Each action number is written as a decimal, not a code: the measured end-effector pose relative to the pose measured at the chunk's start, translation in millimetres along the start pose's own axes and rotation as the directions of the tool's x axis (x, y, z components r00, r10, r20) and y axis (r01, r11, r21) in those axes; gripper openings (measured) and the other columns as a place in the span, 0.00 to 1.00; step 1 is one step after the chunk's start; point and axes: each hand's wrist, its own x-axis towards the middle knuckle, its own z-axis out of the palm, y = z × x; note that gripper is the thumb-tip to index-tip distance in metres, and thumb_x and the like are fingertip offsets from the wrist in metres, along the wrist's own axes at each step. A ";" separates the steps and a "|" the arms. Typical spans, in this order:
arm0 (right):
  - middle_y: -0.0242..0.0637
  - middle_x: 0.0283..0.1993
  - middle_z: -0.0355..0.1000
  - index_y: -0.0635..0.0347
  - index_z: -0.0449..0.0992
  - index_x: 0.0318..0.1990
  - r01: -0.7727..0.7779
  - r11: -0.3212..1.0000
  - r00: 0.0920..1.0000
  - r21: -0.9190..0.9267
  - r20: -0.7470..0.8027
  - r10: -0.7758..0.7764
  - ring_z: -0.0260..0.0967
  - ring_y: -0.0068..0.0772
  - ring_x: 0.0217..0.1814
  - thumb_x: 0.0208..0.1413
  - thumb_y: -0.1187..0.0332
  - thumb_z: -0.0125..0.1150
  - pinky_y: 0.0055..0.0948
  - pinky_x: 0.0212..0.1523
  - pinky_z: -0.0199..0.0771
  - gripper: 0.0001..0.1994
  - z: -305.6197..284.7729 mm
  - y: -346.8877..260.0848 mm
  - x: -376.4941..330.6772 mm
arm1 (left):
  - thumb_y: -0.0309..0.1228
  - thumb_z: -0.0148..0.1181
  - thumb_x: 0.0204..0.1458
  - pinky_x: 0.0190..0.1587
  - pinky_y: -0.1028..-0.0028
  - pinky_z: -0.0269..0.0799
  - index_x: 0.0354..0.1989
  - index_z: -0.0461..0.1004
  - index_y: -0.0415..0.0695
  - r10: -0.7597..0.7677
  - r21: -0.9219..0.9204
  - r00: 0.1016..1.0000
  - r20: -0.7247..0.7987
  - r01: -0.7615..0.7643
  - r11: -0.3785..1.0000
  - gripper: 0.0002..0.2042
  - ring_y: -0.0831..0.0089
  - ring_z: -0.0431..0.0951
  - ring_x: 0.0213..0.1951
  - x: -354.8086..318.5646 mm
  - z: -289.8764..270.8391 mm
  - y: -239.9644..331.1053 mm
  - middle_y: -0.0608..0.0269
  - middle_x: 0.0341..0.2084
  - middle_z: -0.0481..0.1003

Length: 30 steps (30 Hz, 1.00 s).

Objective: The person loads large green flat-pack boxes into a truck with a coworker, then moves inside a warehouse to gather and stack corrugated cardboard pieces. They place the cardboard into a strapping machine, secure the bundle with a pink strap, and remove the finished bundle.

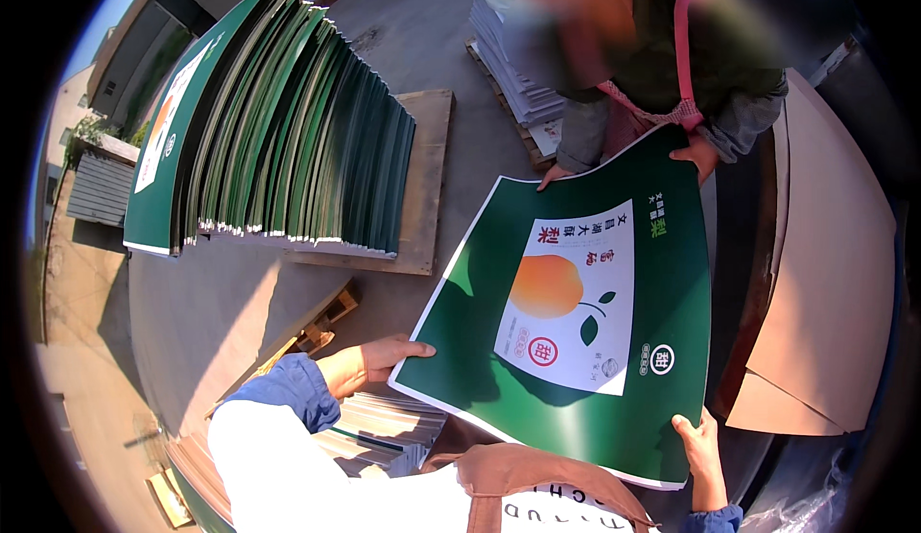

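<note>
1. The cloth apron (566,485), white with a brown edge and strap, fills the lower edge, which cuts it off; sunlight washes out the white sleeve (278,466) beside it.
2. The left hand (389,355), in a blue cuff, pinches the near left corner of the printed sheet (566,312), thumb on top; its other fingers are mostly hidden underneath.
3. The right hand (700,442) pinches the near right corner, thumb over the face; how its fingers press below, I cannot tell.
4. The sheet is spread between 2 people, thin, smooth, slightly glossy and gently bowed, with a narrow white rim. A white panel with an orange fruit and leaves sits on green; shadows darken parts of it. Its underside is hidden, so whether anything supports it there is unclear.
5. Below the left forearm, layered flat sheets (379,427) show only their edges; the arm and apron cover the rest.
6. Crinkled clear plastic (801,509) at lower right is cut off. Above it lie large, matte brown cardboard sheets (815,274), curved by the lens.
7. A co-worker (662,44) in a pink apron grips the far edge with 2 hands; the upper body is partly blurred.
8. A tall stack of green sheets (288,130) with ragged edges rests on a rough wooden pallet (422,178).
9. Farther back, a pale stack (513,72) is partly hidden by the co-worker.
</note>
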 end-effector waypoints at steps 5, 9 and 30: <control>0.38 0.45 0.72 0.71 0.70 0.50 -0.041 0.995 0.999 0.090 -0.009 0.042 0.68 0.26 0.46 0.51 0.66 0.62 0.26 0.50 0.67 0.21 -1.9 23.3 8.3 | 0.31 0.54 0.56 0.49 0.71 0.75 0.55 0.65 0.30 -0.026 0.057 0.998 -0.064 0.030 0.998 0.22 0.65 0.78 0.46 -14.7 6.7 1.7 0.48 0.48 0.73; 0.36 0.42 0.72 0.69 0.70 0.49 -0.020 0.984 1.000 0.177 0.024 0.016 0.69 0.26 0.45 0.51 0.64 0.62 0.26 0.49 0.67 0.21 10.5 38.3 27.4 | 0.33 0.58 0.53 0.41 0.75 0.75 0.47 0.71 0.30 0.077 0.055 0.990 -0.115 -0.071 0.996 0.18 0.69 0.78 0.38 -60.6 17.8 12.1 0.53 0.40 0.76; 0.35 0.38 0.74 0.66 0.72 0.44 0.177 0.508 0.706 0.843 0.251 -0.662 0.73 0.26 0.36 0.57 0.61 0.59 0.25 0.38 0.75 0.16 453.3 -154.9 25.9 | 0.45 0.68 0.43 0.32 0.70 0.79 0.43 0.75 0.39 0.964 0.979 0.180 -0.195 0.100 0.179 0.24 0.69 0.79 0.27 -574.4 -44.6 92.1 0.56 0.29 0.76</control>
